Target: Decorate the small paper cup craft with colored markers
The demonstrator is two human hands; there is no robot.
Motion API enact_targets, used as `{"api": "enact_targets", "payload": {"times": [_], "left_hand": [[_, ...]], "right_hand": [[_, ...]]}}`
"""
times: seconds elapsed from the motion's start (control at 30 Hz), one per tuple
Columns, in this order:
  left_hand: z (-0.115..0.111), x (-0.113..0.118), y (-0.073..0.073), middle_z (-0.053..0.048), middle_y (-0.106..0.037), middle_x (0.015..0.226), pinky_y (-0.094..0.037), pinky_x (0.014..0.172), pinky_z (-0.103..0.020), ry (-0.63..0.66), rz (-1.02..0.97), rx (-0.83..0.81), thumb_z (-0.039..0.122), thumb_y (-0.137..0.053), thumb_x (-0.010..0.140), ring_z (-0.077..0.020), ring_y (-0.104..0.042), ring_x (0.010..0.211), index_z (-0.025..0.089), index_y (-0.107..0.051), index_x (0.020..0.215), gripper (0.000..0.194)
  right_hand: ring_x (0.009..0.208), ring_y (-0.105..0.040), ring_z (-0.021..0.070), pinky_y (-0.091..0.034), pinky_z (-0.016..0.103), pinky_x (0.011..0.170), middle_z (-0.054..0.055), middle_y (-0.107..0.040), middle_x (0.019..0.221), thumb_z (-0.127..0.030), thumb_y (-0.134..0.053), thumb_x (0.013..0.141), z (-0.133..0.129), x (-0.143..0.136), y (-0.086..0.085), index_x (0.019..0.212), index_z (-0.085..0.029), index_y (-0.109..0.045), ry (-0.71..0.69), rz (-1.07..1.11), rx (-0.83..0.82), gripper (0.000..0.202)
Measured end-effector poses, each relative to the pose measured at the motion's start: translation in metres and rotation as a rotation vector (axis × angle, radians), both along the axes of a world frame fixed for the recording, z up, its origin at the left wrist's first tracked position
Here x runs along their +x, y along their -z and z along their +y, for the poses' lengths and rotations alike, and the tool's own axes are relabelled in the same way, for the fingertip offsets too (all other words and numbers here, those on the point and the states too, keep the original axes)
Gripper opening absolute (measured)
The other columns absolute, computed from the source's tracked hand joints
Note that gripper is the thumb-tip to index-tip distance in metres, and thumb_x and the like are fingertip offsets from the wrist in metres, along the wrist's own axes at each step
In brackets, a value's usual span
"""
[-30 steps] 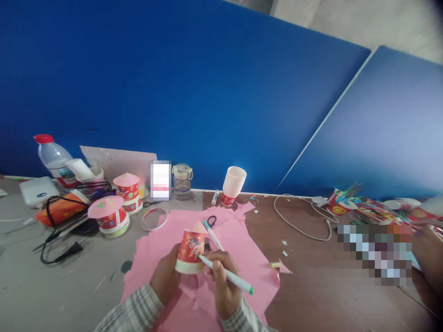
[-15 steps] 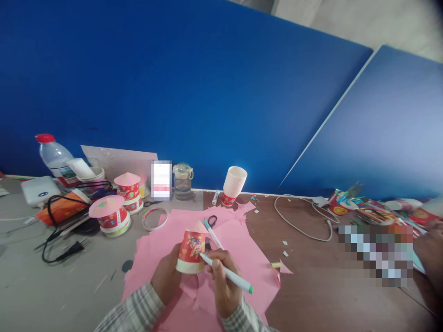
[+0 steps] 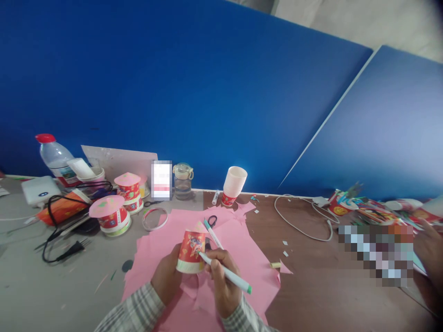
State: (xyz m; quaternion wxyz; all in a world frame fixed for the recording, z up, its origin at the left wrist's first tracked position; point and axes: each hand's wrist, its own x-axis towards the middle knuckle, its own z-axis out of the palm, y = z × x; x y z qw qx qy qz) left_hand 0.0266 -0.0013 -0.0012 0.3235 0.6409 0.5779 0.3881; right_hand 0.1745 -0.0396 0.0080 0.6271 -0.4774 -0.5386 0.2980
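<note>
Only small shifts show since half a second ago: the outer end of my green-ended marker (image 3: 230,274) has swung very slightly left, and another person's hand (image 3: 429,244) at three o'clock has come farther in.

My left hand (image 3: 167,278) is wrapped around the red cup (image 3: 190,249) from its eight o'clock side, holding it wide end down and a little tilted, the palm against its wall. My right hand (image 3: 224,282) sits at the cup's four o'clock, thumb and fingers pinched on the marker. Its tip meets the printed figure on the cup's right half; whether it presses there I cannot tell.

Just above the cup, toward one o'clock, a small pale pointed piece (image 3: 198,226) shows. Below both hands, pink paper (image 3: 150,251) is spread on the bench (image 3: 304,295). At two o'clock, close by, lies a teal-capped marker (image 3: 212,232). Farther off, toward one o'clock, stands a cup stack (image 3: 236,182); at twelve, a lidded jar (image 3: 182,184); at ten, two cup pieces with pink hats (image 3: 106,206).
</note>
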Motion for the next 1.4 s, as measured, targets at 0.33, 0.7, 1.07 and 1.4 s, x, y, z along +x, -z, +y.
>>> {"api": "enact_targets", "payload": {"times": [0.33, 0.7, 1.07, 1.4], "left_hand": [[-0.0006, -0.0007, -0.0003, 0.002, -0.073, 0.065, -0.051, 0.05, -0.028, 0.007, -0.005, 0.015, 0.024, -0.046, 0.056, -0.0203, -0.065, 0.062, 0.028, -0.055, 0.078, 0.024], [0.0003, -0.0008, 0.0019, 0.002, -0.072, 0.066, -0.051, 0.051, -0.027, 0.006, 0.0, 0.031, 0.024, -0.046, 0.055, -0.0196, -0.065, 0.062, 0.029, -0.055, 0.078, 0.025], [0.0, 0.0002, -0.002, 0.002, -0.072, 0.066, -0.051, 0.05, -0.027, -0.016, -0.022, 0.025, 0.024, -0.046, 0.053, -0.0198, -0.065, 0.06, 0.028, -0.056, 0.077, 0.026], [0.0, 0.0007, -0.005, 0.002, -0.072, 0.067, -0.051, 0.052, -0.028, -0.023, -0.043, 0.002, 0.025, -0.046, 0.053, -0.02, -0.064, 0.062, 0.028, -0.056, 0.076, 0.025]], "right_hand": [[0.041, -0.052, 0.0156, -0.045, 0.025, 0.041, -0.001, -0.061, 0.053, -0.044, -0.049, 0.079, 0.0015, -0.0001, -0.0056, 0.073, -0.021, -0.068, 0.005, -0.019, 0.023, 0.031], [0.039, -0.05, 0.0147, -0.046, 0.026, 0.042, -0.002, -0.059, 0.052, -0.043, -0.049, 0.079, 0.0015, -0.0008, -0.0068, 0.074, -0.021, -0.068, 0.002, -0.026, 0.031, 0.029], [0.039, -0.052, 0.0151, -0.047, 0.027, 0.043, -0.001, -0.062, 0.055, -0.04, -0.051, 0.078, 0.0031, 0.0002, -0.0034, 0.076, -0.021, -0.067, 0.015, -0.002, 0.009, 0.025], [0.039, -0.052, 0.0149, -0.045, 0.025, 0.041, -0.002, -0.061, 0.052, -0.037, -0.051, 0.079, 0.0032, 0.0006, -0.0053, 0.071, -0.02, -0.066, 0.032, -0.008, 0.01, 0.024]]}}
